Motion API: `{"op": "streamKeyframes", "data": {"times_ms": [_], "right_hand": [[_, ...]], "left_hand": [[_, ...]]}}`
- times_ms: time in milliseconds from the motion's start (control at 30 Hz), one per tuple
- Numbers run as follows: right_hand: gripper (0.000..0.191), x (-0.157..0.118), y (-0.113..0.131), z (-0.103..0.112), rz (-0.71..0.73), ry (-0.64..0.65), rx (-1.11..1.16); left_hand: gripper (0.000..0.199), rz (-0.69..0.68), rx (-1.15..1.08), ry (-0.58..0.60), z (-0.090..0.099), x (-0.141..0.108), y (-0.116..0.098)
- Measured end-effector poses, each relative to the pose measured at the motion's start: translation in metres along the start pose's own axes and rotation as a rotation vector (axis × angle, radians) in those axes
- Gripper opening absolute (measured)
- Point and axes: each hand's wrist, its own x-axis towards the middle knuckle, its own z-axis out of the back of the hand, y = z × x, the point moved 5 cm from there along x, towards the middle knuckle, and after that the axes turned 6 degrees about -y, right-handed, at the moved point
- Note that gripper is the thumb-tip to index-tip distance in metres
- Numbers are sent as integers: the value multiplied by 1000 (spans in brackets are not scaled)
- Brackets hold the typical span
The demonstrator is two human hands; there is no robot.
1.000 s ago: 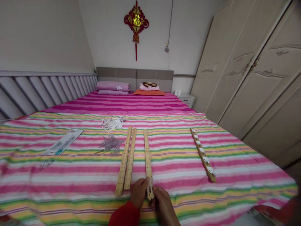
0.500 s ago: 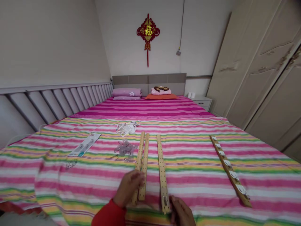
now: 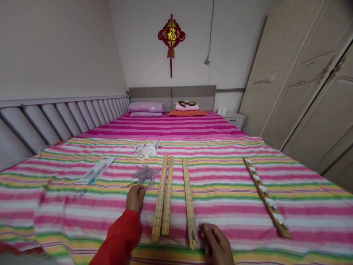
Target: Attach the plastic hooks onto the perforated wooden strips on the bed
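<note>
My left hand [image 3: 135, 198], in a red sleeve, is at the near edge of a pile of small clear plastic pieces [image 3: 145, 173] with metal parts. Its fingertips are pinched together, and what lies between them is too small to make out. Beside the near end of a pale wooden strip with rows of holes [image 3: 188, 195] is my right hand [image 3: 216, 241], fingers curled and tips close together; anything in them is hidden. One clear piece with metal [image 3: 193, 232] sits on that strip's near end. Two more holed strips, one longer [image 3: 160, 202] and one shorter [image 3: 167, 202], lie between my hands.
A darker wooden strip [image 3: 266, 198] with several white discs lies at the right. Farther left are a flat plastic package [image 3: 96, 170] and thin wire pieces [image 3: 79, 193]. Cards [image 3: 146, 150] lie beyond the pile, on the striped bedspread [image 3: 220, 198].
My left hand has moved left and away from me, from over the paired strips to the pile of clear pieces. My right hand stays beside the single strip. The view has shifted slightly.
</note>
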Motion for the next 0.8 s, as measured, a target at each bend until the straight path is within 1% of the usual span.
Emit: {"op": "streamKeyframes", "data": {"times_ms": [67, 167, 233, 333, 400, 500, 600, 667, 733, 800], "right_hand": [[45, -1, 3, -2, 22, 16, -5], [42, -1, 8, -8, 43, 51, -3], [42, -1, 11, -15, 41, 79, -2], [45, -4, 18, -28, 33, 117, 6], [47, -6, 24, -37, 29, 148, 6], [44, -8, 35, -46, 59, 177, 5], [40, -8, 47, -46, 148, 136, 27], [40, -7, 53, -44, 176, 104, 39], [42, -6, 57, -43, 168, 90, 48], [43, -5, 57, -42, 143, 87, 64]], "left_hand": [[25, 26, -22, -25, 6, -5, 1], [31, 162, -161, -11, 15, -17, -3], [34, 247, -265, 25, 20, -28, -13], [35, 283, -352, 68, 23, -45, -39], [35, 264, -385, 90, 22, -55, -59], [31, 187, -417, 155, 18, -68, -85], [24, 65, -418, 253, 12, -78, -108], [20, -5, -421, 303, 7, -84, -120], [19, -19, -451, 333, 1, -90, -127], [20, 39, -501, 351, -6, -96, -129]]}}
